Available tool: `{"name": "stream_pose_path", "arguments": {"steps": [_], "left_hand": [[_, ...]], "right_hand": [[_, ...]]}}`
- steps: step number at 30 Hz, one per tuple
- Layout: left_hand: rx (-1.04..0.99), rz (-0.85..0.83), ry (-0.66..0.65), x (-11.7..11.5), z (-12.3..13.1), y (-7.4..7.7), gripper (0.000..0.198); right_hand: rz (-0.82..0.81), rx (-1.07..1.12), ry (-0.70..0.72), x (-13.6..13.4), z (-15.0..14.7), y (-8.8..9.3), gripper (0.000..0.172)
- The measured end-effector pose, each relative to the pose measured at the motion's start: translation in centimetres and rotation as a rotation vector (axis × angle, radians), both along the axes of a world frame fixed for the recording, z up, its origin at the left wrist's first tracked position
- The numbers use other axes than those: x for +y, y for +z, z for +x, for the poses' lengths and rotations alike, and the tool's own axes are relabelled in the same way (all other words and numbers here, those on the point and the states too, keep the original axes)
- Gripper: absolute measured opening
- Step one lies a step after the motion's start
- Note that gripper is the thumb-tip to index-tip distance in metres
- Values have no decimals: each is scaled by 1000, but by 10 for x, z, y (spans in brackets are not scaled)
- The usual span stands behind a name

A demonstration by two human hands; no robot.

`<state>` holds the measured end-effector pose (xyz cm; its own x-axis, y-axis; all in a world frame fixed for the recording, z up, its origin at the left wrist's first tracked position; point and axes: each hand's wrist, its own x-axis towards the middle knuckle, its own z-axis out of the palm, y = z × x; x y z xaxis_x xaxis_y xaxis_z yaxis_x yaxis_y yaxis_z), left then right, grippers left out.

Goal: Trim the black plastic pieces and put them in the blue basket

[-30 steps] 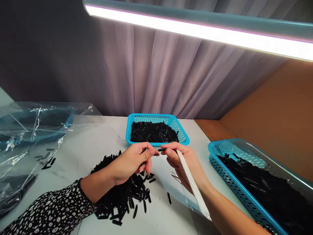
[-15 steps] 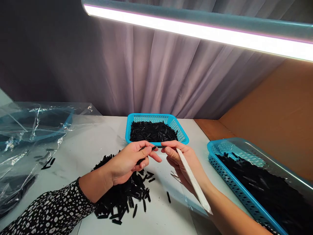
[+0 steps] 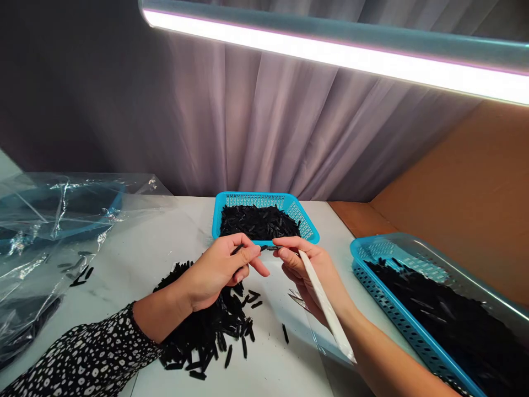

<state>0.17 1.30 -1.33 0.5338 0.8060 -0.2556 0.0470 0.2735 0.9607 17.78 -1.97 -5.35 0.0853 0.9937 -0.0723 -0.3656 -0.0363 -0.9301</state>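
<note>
Left hand point(image 3: 215, 270) and right hand point(image 3: 308, 271) are pinched shut on one black piece point(image 3: 269, 247) just before the blue basket point(image 3: 309, 230); the right also clasps a white stick point(image 3: 326, 309). The left hides part of the pile point(image 3: 206, 333); bare table point(image 3: 273, 366) lies nearside.

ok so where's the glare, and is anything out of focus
Head view: the strip light burns out white, with glints on the plastic bag at left. Head view: left hand, right hand and its white stick are sharp; the black pieces show little detail.
</note>
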Motion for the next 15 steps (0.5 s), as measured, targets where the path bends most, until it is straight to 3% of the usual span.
{"name": "stream_pose_path", "arguments": {"steps": [5, 15], "left_hand": [[19, 22, -10, 0, 0, -1, 24], [112, 166, -30, -2, 1, -2, 23]], "right_hand": [[13, 113, 24, -1, -4, 6, 24], [-44, -20, 177, -6, -11, 0, 45]]}}
